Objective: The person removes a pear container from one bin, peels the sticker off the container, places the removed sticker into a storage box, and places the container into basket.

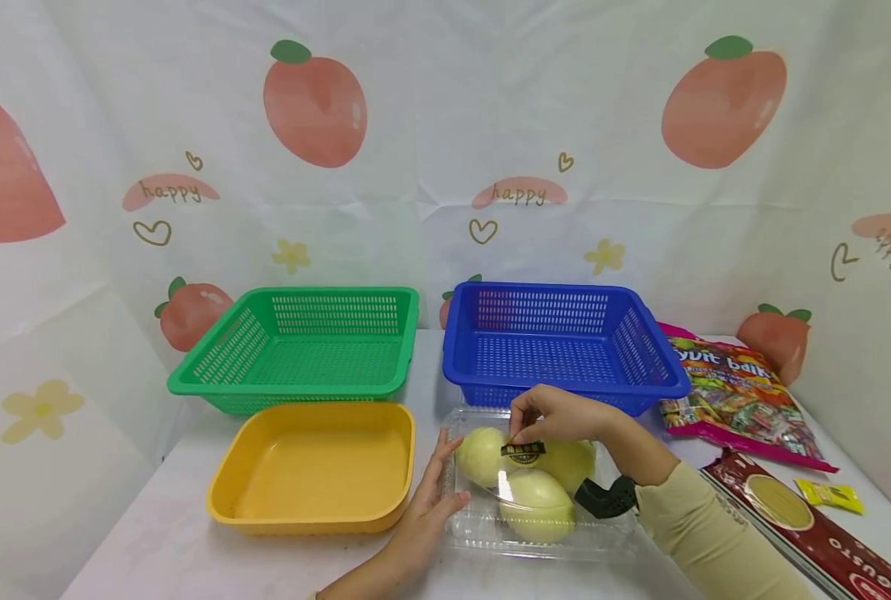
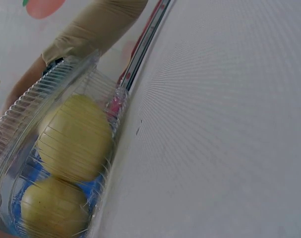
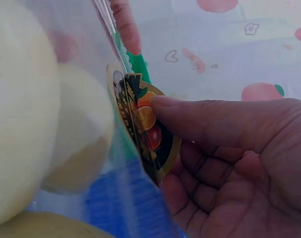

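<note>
A clear plastic clamshell box (image 1: 463, 533) holds three pale yellow-green melons (image 1: 537, 504), seen through its lid. On the lid is a black and gold sticker (image 1: 523, 450) with printed fruit (image 3: 149, 124). My right hand (image 1: 561, 414) pinches the sticker's edge between thumb and fingers; in the right wrist view part of the sticker stands away from the plastic. Along the box's left side rests my left hand (image 1: 426, 510), fingers extended and thumb at the lid's edge. Two melons (image 2: 76, 139) show through the box's ribbed wall in the left wrist view.
Behind the box stands a blue basket (image 1: 565, 390), with a green basket (image 1: 287, 390) to its left. A yellow tray (image 1: 310, 527) sits left of my left hand. At right lie a candy bag (image 1: 745, 400), a dark red package (image 1: 813, 521) and a small yellow packet (image 1: 829, 495).
</note>
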Demonstrator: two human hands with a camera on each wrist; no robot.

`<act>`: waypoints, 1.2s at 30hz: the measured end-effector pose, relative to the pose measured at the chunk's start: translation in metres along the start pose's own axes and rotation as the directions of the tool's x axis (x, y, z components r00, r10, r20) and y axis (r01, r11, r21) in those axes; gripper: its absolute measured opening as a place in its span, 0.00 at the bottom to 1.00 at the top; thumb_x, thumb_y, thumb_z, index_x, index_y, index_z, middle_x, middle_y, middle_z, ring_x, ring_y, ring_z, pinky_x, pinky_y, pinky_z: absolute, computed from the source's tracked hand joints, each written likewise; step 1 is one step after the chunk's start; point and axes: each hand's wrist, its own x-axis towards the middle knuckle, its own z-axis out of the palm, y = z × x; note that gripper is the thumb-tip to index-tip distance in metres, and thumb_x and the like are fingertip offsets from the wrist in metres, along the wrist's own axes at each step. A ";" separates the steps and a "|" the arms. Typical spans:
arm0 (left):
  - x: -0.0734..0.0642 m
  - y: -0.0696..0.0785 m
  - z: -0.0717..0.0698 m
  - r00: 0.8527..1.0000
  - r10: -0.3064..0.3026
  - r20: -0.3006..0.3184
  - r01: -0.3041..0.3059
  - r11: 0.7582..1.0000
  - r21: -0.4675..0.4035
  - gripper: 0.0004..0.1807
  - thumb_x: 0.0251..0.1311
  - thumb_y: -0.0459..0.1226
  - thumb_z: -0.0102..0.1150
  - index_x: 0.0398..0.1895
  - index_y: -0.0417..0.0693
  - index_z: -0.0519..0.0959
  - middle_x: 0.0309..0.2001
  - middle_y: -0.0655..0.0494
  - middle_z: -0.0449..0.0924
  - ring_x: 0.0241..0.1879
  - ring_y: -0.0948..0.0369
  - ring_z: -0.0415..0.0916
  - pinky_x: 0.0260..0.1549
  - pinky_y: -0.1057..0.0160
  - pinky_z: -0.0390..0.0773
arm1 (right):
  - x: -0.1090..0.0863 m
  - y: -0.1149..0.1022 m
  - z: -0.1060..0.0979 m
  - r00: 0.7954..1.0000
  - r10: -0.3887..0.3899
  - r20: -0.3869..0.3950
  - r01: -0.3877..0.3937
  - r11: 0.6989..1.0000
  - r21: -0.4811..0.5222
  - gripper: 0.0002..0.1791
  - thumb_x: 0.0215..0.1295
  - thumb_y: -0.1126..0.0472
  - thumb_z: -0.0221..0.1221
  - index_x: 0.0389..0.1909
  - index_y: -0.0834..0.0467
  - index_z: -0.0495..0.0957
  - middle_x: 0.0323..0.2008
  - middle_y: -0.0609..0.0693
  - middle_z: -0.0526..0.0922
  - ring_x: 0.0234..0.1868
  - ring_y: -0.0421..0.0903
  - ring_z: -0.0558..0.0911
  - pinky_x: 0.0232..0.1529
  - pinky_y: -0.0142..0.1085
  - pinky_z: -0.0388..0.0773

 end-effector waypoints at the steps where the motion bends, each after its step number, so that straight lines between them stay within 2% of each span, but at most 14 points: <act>1: 0.000 0.000 0.000 1.000 0.002 0.000 -0.002 1.000 0.001 0.34 0.61 0.31 0.45 0.71 0.49 0.49 0.74 0.48 0.22 0.72 0.47 0.19 0.67 0.40 0.27 | 0.000 0.001 0.000 1.000 -0.003 0.002 0.003 1.000 0.013 0.04 0.60 0.66 0.59 0.29 0.63 0.78 0.31 0.52 0.83 0.30 0.37 0.78 0.35 0.29 0.78; 7: 0.000 0.001 0.000 1.000 0.007 -0.002 -0.007 1.000 0.011 0.34 0.62 0.32 0.45 0.71 0.47 0.49 0.74 0.47 0.22 0.72 0.46 0.20 0.67 0.39 0.28 | -0.002 0.003 -0.001 1.000 -0.012 0.016 0.010 0.996 0.089 0.05 0.61 0.65 0.58 0.30 0.65 0.77 0.32 0.52 0.82 0.32 0.38 0.77 0.36 0.29 0.77; 14: 0.000 0.003 0.000 1.000 0.017 0.011 -0.017 1.000 -0.001 0.34 0.63 0.32 0.45 0.71 0.44 0.47 0.74 0.47 0.21 0.72 0.45 0.20 0.67 0.39 0.27 | -0.003 0.008 -0.004 0.999 -0.023 0.041 0.015 0.985 0.170 0.07 0.61 0.66 0.58 0.32 0.69 0.77 0.32 0.53 0.82 0.31 0.38 0.77 0.33 0.28 0.77; 21: 0.001 0.003 0.000 1.000 0.015 0.010 -0.015 1.000 -0.010 0.34 0.63 0.32 0.45 0.71 0.45 0.47 0.74 0.49 0.22 0.72 0.46 0.20 0.67 0.39 0.28 | -0.004 0.010 -0.006 0.999 -0.030 0.045 0.019 0.972 0.236 0.10 0.60 0.66 0.58 0.33 0.73 0.76 0.31 0.45 0.81 0.29 0.36 0.75 0.31 0.27 0.75; 29: 0.000 0.002 0.000 0.999 0.031 0.017 -0.031 0.999 -0.012 0.33 0.64 0.32 0.45 0.71 0.44 0.47 0.74 0.48 0.21 0.72 0.46 0.19 0.67 0.39 0.27 | -0.005 0.016 -0.007 0.996 -0.073 0.052 0.056 0.960 0.273 0.05 0.60 0.67 0.58 0.30 0.66 0.78 0.29 0.46 0.82 0.28 0.36 0.75 0.30 0.26 0.74; 36: 0.000 0.001 0.000 0.999 0.032 0.010 -0.032 0.999 -0.005 0.33 0.63 0.32 0.45 0.71 0.45 0.48 0.74 0.48 0.22 0.72 0.46 0.20 0.67 0.39 0.27 | -0.005 0.018 -0.007 0.990 -0.126 0.064 0.102 0.952 0.288 0.11 0.61 0.68 0.57 0.31 0.76 0.75 0.29 0.42 0.80 0.29 0.36 0.74 0.30 0.26 0.73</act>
